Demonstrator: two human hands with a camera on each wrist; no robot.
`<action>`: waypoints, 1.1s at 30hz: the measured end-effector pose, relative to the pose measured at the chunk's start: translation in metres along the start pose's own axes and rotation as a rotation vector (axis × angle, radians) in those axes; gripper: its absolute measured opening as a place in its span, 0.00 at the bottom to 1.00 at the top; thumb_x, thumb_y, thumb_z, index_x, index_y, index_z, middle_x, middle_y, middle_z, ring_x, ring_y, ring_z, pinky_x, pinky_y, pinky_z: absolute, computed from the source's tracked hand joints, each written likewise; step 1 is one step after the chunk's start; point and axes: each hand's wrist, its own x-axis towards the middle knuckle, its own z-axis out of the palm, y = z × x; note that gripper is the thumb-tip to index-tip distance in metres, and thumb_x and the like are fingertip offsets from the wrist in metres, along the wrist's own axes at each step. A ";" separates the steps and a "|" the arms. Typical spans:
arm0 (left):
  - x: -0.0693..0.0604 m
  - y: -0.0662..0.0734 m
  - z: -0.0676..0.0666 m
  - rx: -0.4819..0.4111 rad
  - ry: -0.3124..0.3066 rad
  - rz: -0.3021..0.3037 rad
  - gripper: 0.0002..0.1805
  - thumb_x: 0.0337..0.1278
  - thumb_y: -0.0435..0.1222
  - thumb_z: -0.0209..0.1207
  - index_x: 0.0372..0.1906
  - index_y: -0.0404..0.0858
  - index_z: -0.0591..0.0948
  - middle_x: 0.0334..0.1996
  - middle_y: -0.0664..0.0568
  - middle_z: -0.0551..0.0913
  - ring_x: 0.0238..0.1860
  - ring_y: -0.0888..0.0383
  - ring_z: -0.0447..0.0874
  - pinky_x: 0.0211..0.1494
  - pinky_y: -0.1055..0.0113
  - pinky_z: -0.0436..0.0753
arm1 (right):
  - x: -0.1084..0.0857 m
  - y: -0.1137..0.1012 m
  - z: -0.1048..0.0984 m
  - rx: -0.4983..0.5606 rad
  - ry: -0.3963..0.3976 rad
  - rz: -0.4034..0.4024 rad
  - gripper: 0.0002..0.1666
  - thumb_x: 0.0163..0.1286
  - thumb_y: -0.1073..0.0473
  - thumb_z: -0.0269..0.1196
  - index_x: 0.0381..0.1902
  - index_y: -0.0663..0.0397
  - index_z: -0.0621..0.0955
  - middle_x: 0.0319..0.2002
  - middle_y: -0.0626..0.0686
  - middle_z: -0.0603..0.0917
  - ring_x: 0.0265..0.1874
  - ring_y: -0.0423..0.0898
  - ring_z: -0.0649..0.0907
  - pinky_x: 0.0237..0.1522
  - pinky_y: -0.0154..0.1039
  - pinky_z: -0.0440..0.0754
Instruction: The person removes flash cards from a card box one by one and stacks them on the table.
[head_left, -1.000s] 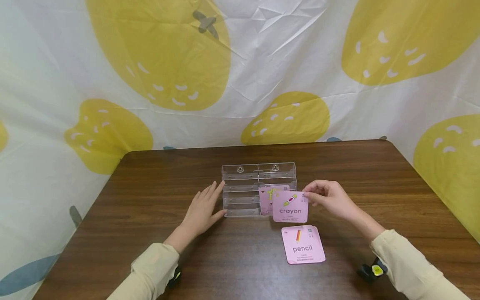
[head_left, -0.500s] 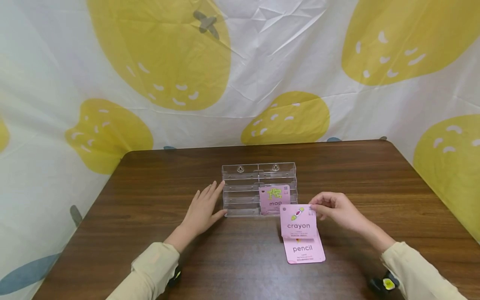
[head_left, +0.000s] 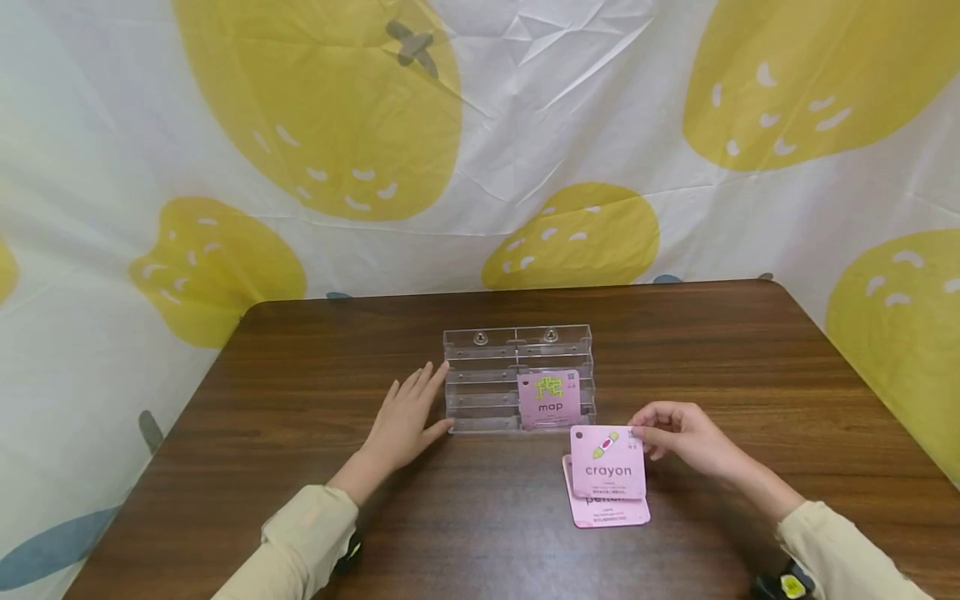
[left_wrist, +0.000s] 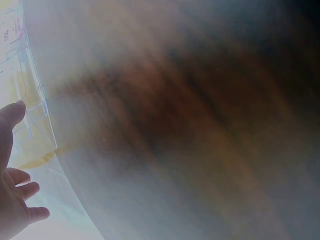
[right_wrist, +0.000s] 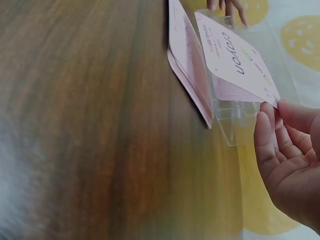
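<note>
In the head view my right hand [head_left: 686, 437] pinches the upper right corner of a pink crayon card [head_left: 607, 462]. That card hangs above a small stack of pink cards with a pencil card [head_left: 611, 514] on top, partly covering it; the right wrist view shows a gap between the card and the stack [right_wrist: 187, 75]. A clear tiered plastic holder [head_left: 482, 387] stands behind, with a pink map card [head_left: 550, 400] in its lower right pocket. My left hand [head_left: 401, 421] lies with straight fingers at the holder's left side, fingertips touching its edge.
The dark wooden table [head_left: 300, 375] carries the holder and cards. Behind its far edge hangs a white cloth [head_left: 570, 100] with yellow fruit prints. In the left wrist view the tabletop [left_wrist: 165, 110] is blurred.
My right hand has drawn the crayon card away from the holder, rightward and toward me, over the stack. The map card is now fully uncovered. My left hand has stayed put.
</note>
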 end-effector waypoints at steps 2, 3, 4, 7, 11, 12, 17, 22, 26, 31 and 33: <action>0.000 0.000 0.000 -0.002 0.002 -0.001 0.43 0.52 0.48 0.60 0.70 0.43 0.53 0.65 0.38 0.61 0.64 0.43 0.61 0.62 0.42 0.59 | 0.000 0.003 0.000 0.018 -0.024 0.019 0.12 0.64 0.66 0.57 0.37 0.76 0.76 0.26 0.50 0.81 0.23 0.39 0.79 0.25 0.37 0.81; 0.000 0.000 0.001 -0.004 0.001 -0.001 0.43 0.52 0.48 0.60 0.70 0.43 0.53 0.65 0.38 0.61 0.64 0.43 0.60 0.62 0.42 0.59 | 0.000 0.004 0.000 0.025 -0.034 0.029 0.13 0.64 0.66 0.57 0.37 0.76 0.76 0.26 0.49 0.81 0.23 0.39 0.79 0.25 0.37 0.81; 0.000 0.000 0.001 -0.003 0.000 -0.002 0.43 0.52 0.48 0.60 0.70 0.43 0.53 0.65 0.38 0.61 0.64 0.43 0.60 0.62 0.42 0.59 | 0.000 0.005 0.001 0.032 -0.043 0.038 0.13 0.64 0.65 0.57 0.37 0.76 0.76 0.26 0.49 0.81 0.23 0.39 0.79 0.25 0.36 0.81; 0.000 0.000 0.001 -0.005 -0.002 -0.005 0.43 0.52 0.49 0.60 0.70 0.44 0.53 0.65 0.38 0.60 0.64 0.43 0.60 0.62 0.42 0.59 | 0.000 0.008 0.001 0.058 -0.073 0.058 0.14 0.64 0.66 0.57 0.38 0.78 0.75 0.25 0.49 0.81 0.23 0.38 0.78 0.24 0.36 0.80; 0.000 -0.001 0.001 -0.005 -0.004 -0.006 0.43 0.52 0.49 0.60 0.70 0.44 0.52 0.65 0.38 0.60 0.64 0.43 0.60 0.63 0.42 0.59 | 0.000 0.012 0.002 0.099 -0.100 0.101 0.15 0.64 0.66 0.57 0.39 0.80 0.74 0.26 0.50 0.81 0.23 0.39 0.79 0.25 0.35 0.80; 0.000 -0.001 0.001 -0.005 -0.004 -0.006 0.43 0.52 0.49 0.60 0.70 0.44 0.52 0.65 0.38 0.60 0.64 0.43 0.60 0.63 0.42 0.59 | 0.000 0.013 0.003 0.107 -0.104 0.112 0.15 0.64 0.66 0.56 0.40 0.80 0.74 0.26 0.50 0.81 0.23 0.39 0.79 0.25 0.34 0.80; 0.000 -0.001 0.001 -0.009 -0.003 -0.006 0.44 0.52 0.49 0.60 0.70 0.44 0.52 0.65 0.38 0.60 0.64 0.43 0.60 0.63 0.42 0.59 | 0.001 0.017 0.005 0.110 -0.115 0.153 0.16 0.64 0.65 0.57 0.40 0.79 0.73 0.25 0.51 0.80 0.23 0.39 0.78 0.25 0.34 0.79; 0.000 -0.001 0.001 -0.008 -0.009 -0.008 0.44 0.52 0.50 0.60 0.71 0.44 0.52 0.66 0.38 0.60 0.64 0.43 0.60 0.63 0.42 0.59 | 0.002 0.021 0.007 0.090 -0.120 0.205 0.16 0.63 0.64 0.57 0.40 0.78 0.74 0.25 0.53 0.80 0.23 0.40 0.78 0.25 0.33 0.79; 0.000 -0.001 0.001 -0.008 -0.015 -0.009 0.44 0.53 0.50 0.59 0.71 0.45 0.51 0.66 0.38 0.59 0.64 0.44 0.60 0.63 0.43 0.59 | 0.001 0.022 0.010 0.059 -0.109 0.232 0.16 0.63 0.63 0.58 0.40 0.76 0.75 0.25 0.53 0.80 0.22 0.41 0.78 0.24 0.34 0.79; 0.000 -0.002 0.001 -0.007 -0.008 -0.005 0.44 0.52 0.50 0.59 0.71 0.44 0.51 0.66 0.38 0.60 0.64 0.43 0.60 0.63 0.42 0.59 | 0.001 0.021 0.012 0.031 -0.087 0.243 0.16 0.61 0.63 0.59 0.39 0.76 0.76 0.24 0.52 0.79 0.21 0.41 0.78 0.23 0.34 0.80; 0.000 -0.002 0.002 -0.007 -0.006 -0.004 0.44 0.52 0.50 0.60 0.71 0.44 0.51 0.65 0.38 0.60 0.64 0.43 0.60 0.62 0.42 0.59 | 0.001 0.021 0.013 0.022 -0.082 0.240 0.16 0.60 0.63 0.60 0.38 0.76 0.76 0.23 0.52 0.79 0.21 0.41 0.78 0.23 0.34 0.80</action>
